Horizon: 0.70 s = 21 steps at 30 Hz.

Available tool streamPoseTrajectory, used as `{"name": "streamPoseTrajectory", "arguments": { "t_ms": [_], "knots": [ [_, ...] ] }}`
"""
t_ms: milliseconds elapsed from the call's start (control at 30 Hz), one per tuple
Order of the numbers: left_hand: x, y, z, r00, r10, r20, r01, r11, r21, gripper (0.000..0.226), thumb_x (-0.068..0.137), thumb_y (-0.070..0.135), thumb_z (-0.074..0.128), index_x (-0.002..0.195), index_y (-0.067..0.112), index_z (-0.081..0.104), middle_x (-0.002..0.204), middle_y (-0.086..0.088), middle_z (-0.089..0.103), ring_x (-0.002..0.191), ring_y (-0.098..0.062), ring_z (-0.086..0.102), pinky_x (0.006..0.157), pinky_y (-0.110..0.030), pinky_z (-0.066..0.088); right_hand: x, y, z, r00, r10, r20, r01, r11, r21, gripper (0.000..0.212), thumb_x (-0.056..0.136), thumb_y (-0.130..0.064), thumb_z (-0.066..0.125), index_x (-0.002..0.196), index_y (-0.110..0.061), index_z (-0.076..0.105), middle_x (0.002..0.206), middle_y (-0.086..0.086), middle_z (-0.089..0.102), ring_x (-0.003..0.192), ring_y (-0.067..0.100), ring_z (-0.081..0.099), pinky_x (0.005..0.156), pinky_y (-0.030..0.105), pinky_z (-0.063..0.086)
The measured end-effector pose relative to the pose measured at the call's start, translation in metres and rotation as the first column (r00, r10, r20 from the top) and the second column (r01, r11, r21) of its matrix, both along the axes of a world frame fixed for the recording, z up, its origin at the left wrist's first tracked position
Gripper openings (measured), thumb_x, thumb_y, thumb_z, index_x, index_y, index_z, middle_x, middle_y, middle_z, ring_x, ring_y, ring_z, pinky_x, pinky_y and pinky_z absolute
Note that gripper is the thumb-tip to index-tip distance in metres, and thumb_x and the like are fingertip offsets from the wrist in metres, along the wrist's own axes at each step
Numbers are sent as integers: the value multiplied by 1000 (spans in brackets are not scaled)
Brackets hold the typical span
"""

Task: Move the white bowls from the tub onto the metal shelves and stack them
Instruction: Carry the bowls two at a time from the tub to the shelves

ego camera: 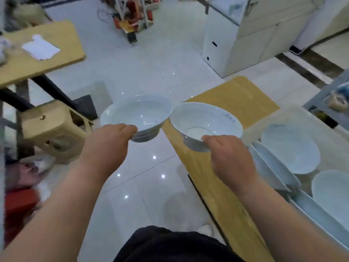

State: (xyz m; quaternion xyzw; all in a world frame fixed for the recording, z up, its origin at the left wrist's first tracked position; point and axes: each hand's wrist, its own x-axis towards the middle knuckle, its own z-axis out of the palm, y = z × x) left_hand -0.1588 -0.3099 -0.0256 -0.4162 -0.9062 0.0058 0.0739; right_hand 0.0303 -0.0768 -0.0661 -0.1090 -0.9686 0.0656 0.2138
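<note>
Nearest: both forearms reach forward over the tiled floor point(136, 72), one bowl per hand.

Left hand point(109, 142) is closed on the near rim of the left bowl point(137, 115), thumb on top; fingers underneath are hidden. Bowl is upright, tipped slightly away, foot ring visible below.

Right hand point(230, 157) is clamped on the near rim of the right bowl point(204, 123), thumb over the rim. This bowl tilts toward the camera, inside visible. It hangs above the left edge of the wooden table point(236, 95).

The two rims sit just beside each other, maybe touching; can't tell.

Right of the right hand, on the same table: the tub point(321, 214) with more white bowls point(290, 148), some flat, some leaning on edge. So the job is partway.

Far right edge: a grey metal frame point(321, 99), probably the shelves, blurred. It lies right and ahead of both grips, so the right hand is nearer and its bowl should probably land first. Left bowl has to cross over to it; watch for rim clash on the swing.
</note>
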Motion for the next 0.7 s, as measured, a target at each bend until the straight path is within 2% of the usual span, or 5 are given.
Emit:
{"name": "streamPoseTrajectory", "arguments": {
  "t_ms": [167,333,467,600,700],
  "knots": [
    [-31,-139,-10,959,284,16,-284,959,10,38,65,-11,68,93,15,70,72,-3,67,55,-30,57,47,-25,26,-109,-91,2,966,248,76,-251,968,32,47,58,13,67,98,-9,70,75,6,68,65,33,59,61,36,46],
    [-38,-259,-17,855,519,-3,-518,854,40,31,70,-2,53,91,16,67,73,-3,65,58,-32,57,45,-27,29,-199,-193,5,870,491,43,-493,868,65,51,53,14,67,97,-10,72,78,5,71,66,33,62,62,33,49],
    [-29,-330,-16,703,711,14,-711,703,-5,27,69,4,71,88,20,61,72,0,60,60,-31,55,45,-27,27,-253,-268,11,759,649,41,-651,756,69,48,56,14,72,96,-11,73,78,6,73,65,33,64,60,34,53],
    [-15,-378,-11,547,837,22,-837,545,52,10,79,15,49,81,15,59,67,-2,57,58,-30,51,47,-27,21,-303,-333,10,608,791,62,-794,605,65,46,60,12,74,100,-12,73,82,6,74,70,33,67,65,38,56],
    [-11,-404,-6,398,917,13,-916,396,70,10,77,9,57,83,16,59,71,-1,59,62,-29,52,48,-27,22,-345,-380,6,489,872,39,-871,486,68,46,59,12,72,99,-11,73,80,6,73,69,33,66,63,36,54]
  ]
}}
